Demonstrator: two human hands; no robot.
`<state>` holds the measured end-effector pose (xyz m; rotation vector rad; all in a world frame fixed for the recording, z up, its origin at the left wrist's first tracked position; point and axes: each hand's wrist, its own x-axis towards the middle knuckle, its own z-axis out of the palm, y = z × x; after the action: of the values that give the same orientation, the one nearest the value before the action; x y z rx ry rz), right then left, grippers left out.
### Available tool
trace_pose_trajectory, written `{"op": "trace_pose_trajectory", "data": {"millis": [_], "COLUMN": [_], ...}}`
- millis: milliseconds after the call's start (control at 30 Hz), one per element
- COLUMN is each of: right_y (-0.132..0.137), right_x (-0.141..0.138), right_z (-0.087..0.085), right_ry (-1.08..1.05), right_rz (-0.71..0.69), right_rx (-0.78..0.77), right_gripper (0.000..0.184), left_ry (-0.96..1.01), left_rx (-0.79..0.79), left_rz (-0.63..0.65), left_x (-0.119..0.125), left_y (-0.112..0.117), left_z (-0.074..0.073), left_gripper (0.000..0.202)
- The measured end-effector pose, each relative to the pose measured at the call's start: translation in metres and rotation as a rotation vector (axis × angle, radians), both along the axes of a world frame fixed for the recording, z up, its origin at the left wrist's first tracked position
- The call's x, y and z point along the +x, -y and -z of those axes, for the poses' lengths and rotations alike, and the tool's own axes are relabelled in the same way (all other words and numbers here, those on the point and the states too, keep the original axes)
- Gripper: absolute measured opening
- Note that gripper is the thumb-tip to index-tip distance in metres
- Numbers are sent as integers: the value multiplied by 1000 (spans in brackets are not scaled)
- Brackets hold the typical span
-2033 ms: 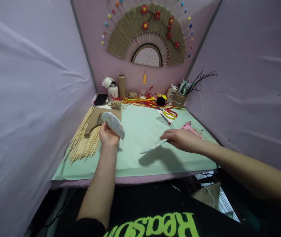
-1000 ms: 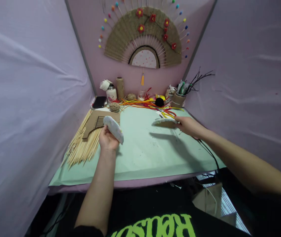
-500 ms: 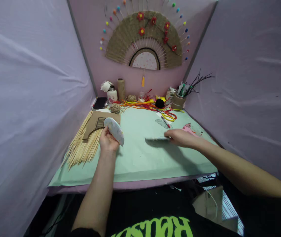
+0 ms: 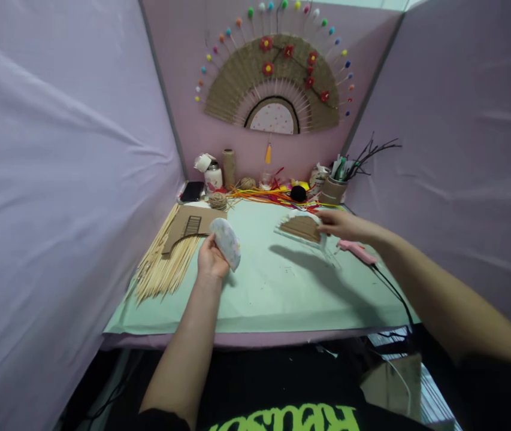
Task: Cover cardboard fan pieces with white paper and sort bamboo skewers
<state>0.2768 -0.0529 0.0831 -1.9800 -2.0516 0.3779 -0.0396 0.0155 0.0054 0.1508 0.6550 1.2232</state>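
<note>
My left hand grips a half-round piece covered in pale floral cloth or paper, holding it tilted above the table. In my right hand is a second half-round piece, a cardboard half-disc with its bare brown side showing and a pale covering folded over its rim. The fingers pinch its right end, raised over the table with a shadow below. Just below the right wrist lies a pink hot glue gun. Left of my left hand are a cut cardboard sheet and a pile of thin wooden sticks.
A pale green cloth covers the table. Along the back are a phone, twine balls, coloured pipe cleaners, a black pompom and a pot of twigs. A decorated fan hangs behind.
My right hand has lifted its half-disc up and away and turned it, so the brown side now shows. The glue gun has come into fuller view. My left hand keeps its piece.
</note>
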Motion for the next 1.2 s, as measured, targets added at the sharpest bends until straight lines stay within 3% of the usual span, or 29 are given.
{"op": "trace_pose_trajectory", "data": {"millis": [100, 167, 200, 300, 367, 433, 500, 533, 600, 700, 767, 833, 900, 1000, 1100, 1200], "right_y": [-71, -98, -103, -93, -74, -56, -43, -39, -35, -33, -32, -32, -32, -32, -30, -28], "right_x": [-23, -43, -53, -84, -99, -108, -107, -103, -89, -65, -55, -51, -52, -63, -79, -92], "right_z": [27, 42, 47, 54, 51, 48, 49, 52, 62, 84, 98, 107, 113, 117, 123, 130], "right_ry": [-217, -270, -309, -485, -570, -621, -709, -759, -842, -850, -764, -575, -349, -145, -57, 39], "right_rz": [156, 250, 214, -194, -458, -552, -504, -437, -257, -22, 68, 153, 212, 104, -127, -223], "right_rx": [16, 149, 202, 220, 170, 143, 99, 75, 25, -38, -87, -19, 171, 351, 242, 89], "right_gripper": [29, 37, 41, 56, 53, 36, 27, 27, 29, 30, 31, 33, 40, 57, 68, 74], "left_ry": [-14, -25, -32, -55, -62, -83, -109, -135, -211, -348, -459, -651, -899, -1268, -1516, -1644], "left_rx": [-18, -18, -16, -5, 15, 28, 43, 58, 105, 171, 219, 307, 454, 734, 982, 1092], "left_rz": [38, 57, 83, 253, 412, 602, 782, 813, 698, 330, 170, 67, 10, 19, 221, 509], "left_x": [2, 4, 5, 10, 13, 15, 15, 15, 13, 13, 15, 19, 24, 30, 35, 40], "left_y": [1, 1, 1, 4, 8, 13, 17, 18, 17, 10, 6, 5, 7, 16, 26, 33], "left_z": [2, 4, 5, 7, 8, 8, 8, 8, 9, 12, 17, 22, 27, 32, 37, 41], "left_gripper": [23, 27, 29, 31, 30, 29, 33, 35, 36, 39, 35, 30, 36, 54, 72, 78]}}
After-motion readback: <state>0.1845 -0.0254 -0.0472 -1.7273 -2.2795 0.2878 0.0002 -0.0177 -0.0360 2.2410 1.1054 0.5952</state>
